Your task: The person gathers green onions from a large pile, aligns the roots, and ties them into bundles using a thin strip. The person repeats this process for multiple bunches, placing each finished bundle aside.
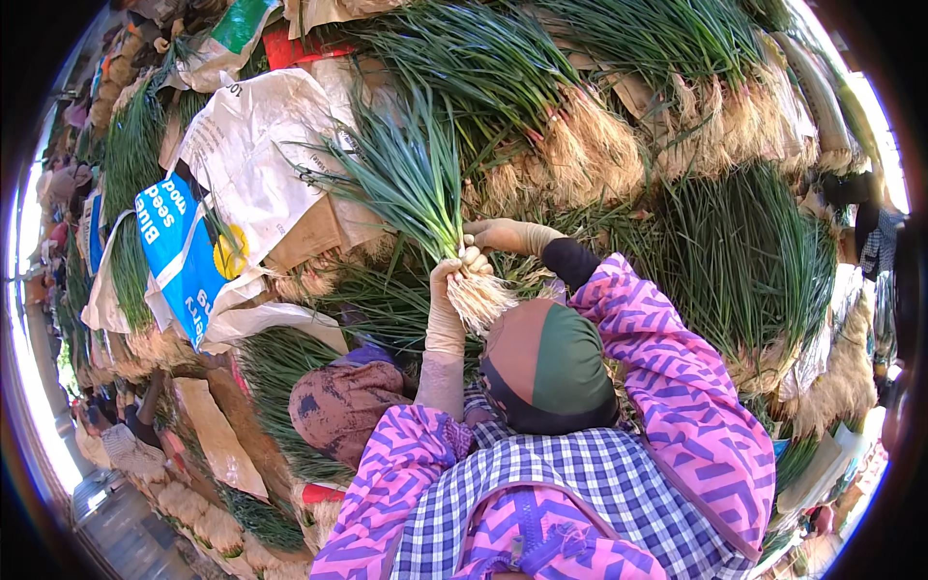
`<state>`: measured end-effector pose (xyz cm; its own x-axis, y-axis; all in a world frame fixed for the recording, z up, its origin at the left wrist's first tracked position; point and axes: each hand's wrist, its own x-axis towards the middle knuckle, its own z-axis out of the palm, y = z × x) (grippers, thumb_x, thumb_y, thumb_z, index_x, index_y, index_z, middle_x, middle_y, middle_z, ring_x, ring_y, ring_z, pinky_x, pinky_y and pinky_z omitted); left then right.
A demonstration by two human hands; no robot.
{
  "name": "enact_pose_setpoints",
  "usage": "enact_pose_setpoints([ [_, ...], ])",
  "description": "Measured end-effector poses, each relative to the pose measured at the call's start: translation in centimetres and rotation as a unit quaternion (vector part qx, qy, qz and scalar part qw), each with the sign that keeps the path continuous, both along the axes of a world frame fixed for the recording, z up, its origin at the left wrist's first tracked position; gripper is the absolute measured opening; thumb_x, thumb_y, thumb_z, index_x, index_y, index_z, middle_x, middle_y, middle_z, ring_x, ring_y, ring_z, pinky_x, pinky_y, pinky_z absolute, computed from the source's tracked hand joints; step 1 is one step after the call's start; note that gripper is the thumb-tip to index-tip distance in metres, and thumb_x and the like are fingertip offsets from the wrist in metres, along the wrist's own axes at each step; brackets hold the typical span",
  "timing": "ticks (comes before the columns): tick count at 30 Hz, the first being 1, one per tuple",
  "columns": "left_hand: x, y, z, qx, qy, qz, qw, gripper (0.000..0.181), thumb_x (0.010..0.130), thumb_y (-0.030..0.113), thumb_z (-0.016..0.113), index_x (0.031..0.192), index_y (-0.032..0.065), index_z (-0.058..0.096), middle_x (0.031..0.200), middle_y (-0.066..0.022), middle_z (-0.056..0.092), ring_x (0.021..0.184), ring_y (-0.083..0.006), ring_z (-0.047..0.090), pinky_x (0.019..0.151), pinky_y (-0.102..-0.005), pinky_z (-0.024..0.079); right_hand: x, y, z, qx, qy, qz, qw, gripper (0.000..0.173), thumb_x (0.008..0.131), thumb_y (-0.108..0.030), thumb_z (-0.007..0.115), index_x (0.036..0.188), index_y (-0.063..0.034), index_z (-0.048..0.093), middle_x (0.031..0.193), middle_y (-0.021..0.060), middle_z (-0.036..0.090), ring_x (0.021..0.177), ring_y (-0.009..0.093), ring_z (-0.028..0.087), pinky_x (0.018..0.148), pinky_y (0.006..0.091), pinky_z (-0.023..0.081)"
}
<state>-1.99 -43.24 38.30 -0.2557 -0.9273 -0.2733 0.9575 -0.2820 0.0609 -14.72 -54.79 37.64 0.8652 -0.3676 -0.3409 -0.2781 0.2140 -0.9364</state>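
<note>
My left hand point(455, 271), in a pale glove, is closed around a bunch of green onions point(428, 196) just above its roots. The leaves fan out up and to the left, while the pale roots point(478, 299) hang below my fist towards me. At the right side of the stems is my gloved right hand point(504, 235), its fingertips against the bunch. Whether those fingertips pinch anything is hard to make out. Loose green leaves and trimmings point(540, 272) lie beneath both hands.
Large root-on onion piles lie ahead point(580, 138) and to the right point(747, 268). A white and blue printed sack point(254, 152) covers part of the left side. Rounded cloth-covered shapes, one brown and green point(554, 362), one brown point(348, 406), sit close to me. Another person point(134, 442) is at far left.
</note>
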Motion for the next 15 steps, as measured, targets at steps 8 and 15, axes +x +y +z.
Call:
enact_pose_setpoints([
  [8,1.6,0.0,-2.8,0.029,-0.079,-0.059,0.995,0.061,0.079,0.018,0.059,0.134,-0.0022,0.043,0.112,-0.0192,0.061,0.098,-0.0282,0.061,0.09,-0.0405,0.051,-4.8,1.0,-3.6,-0.258,0.225,-0.157,0.927,0.041,0.094,-0.041,0.051,0.121,-0.0117,0.06,0.115,0.0153,0.064,0.104,0.031,0.062,0.091,0.0377,0.048],
  [15,1.4,-0.6,-5.0,0.034,-0.049,-0.081,0.995,0.064,0.079,0.017,0.059,0.137,-0.0016,0.039,0.123,-0.0224,0.057,0.11,-0.0325,0.058,0.097,-0.044,0.047,-6.5,-2.2,-3.0,-0.247,0.348,-0.178,0.887,0.034,0.088,-0.029,0.058,0.117,-0.0115,0.06,0.11,0.014,0.066,0.101,0.032,0.062,0.087,0.039,0.049],
])
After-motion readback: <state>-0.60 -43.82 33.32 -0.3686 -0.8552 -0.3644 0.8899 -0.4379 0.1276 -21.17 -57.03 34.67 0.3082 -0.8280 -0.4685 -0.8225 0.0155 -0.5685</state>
